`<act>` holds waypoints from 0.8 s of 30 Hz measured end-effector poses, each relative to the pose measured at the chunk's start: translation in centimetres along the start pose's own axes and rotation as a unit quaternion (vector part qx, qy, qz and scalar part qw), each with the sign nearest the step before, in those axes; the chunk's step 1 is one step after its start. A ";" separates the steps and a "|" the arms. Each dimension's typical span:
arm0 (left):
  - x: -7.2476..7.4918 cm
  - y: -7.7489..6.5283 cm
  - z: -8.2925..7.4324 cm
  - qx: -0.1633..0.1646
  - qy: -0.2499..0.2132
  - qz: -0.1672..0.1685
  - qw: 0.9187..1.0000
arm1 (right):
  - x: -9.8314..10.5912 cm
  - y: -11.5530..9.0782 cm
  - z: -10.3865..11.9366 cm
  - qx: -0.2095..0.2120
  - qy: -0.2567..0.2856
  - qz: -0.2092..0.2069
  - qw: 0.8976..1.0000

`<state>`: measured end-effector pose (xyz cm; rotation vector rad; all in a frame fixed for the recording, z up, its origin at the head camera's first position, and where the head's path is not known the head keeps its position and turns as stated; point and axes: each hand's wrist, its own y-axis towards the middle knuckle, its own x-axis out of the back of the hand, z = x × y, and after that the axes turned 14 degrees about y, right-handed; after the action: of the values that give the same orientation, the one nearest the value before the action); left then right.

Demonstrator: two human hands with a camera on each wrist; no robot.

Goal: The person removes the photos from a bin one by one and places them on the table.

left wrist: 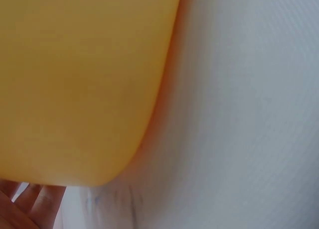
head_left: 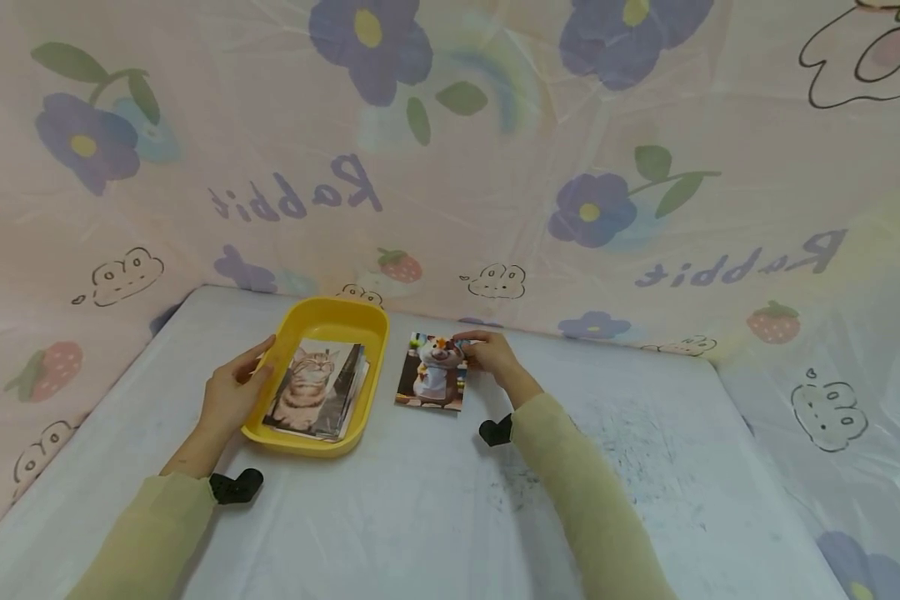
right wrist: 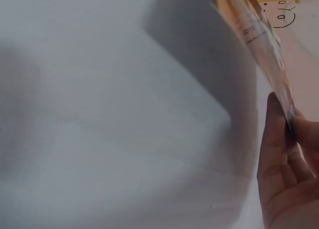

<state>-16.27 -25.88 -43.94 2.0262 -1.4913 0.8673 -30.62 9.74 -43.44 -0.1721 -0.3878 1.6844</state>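
My right hand [head_left: 491,357] pinches a picture card [head_left: 429,379] of a cartoon animal in a white apron at its upper right corner. In the right wrist view the card [right wrist: 266,50] is nearly edge-on between thumb and fingers, held above the white surface, with its shadow beside it. My left hand [head_left: 232,390] grips the left side of a yellow tray [head_left: 335,310]. In the left wrist view the tray's outer wall [left wrist: 84,89] covers most of that hand, leaving some fingers at the lower left. Inside the tray lies a stack of cards, topped by an orange cat photo [head_left: 307,390].
Both hands work over a white-covered table [head_left: 390,517] with dark smudges on its right side. A printed curtain [head_left: 450,167] with flowers and rabbits rises along the back and sides. A black wrist attachment [head_left: 237,487] shows at the left sleeve, another [head_left: 497,431] at the right.
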 end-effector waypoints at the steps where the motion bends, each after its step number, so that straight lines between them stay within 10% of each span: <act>1: 0.0 0.0 0.0 0.001 0.001 0.001 1.000 | 0.0 0.0 -0.1 -0.001 -0.001 -0.002 1.000; 24: -0.1 0.2 0.2 0.007 -0.006 -0.002 1.000 | -1.1 -0.4 -1.0 0.051 -0.059 -0.046 0.996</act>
<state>-16.43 -25.97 -44.14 2.0478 -1.4907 0.8657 -29.77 8.85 -44.36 0.0201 -0.3915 1.6232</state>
